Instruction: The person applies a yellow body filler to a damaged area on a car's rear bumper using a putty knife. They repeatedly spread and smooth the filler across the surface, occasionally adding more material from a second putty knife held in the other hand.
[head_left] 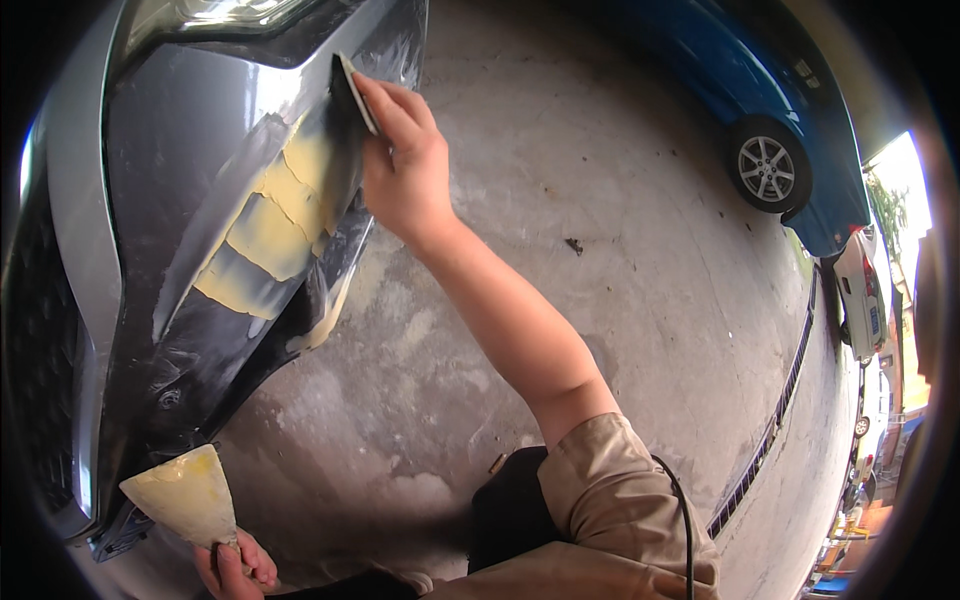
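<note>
A dark grey car bumper (pixel 190 110) fills the left side, with uneven patches of yellow body filler (pixel 278 225) spread over its corner. My right hand (pixel 408 160) reaches up to the bumper, its fingers closed round a thin, flat spreader (pixel 358 97) whose edge lies at the panel just above the filler. Low on the left, my left hand (pixel 236 570) grips the handle of a wide putty knife (pixel 185 492). Its pale blade is smeared with yellowish filler and points up toward the bumper's lower edge.
A blue car (pixel 720 80) stands at the upper right, its wheel (pixel 767 167) showing. Grey concrete floor (pixel 540 200) lies between the two cars. A dark drain grating (pixel 770 430) runs along the right, with a white car (pixel 858 290) beyond it.
</note>
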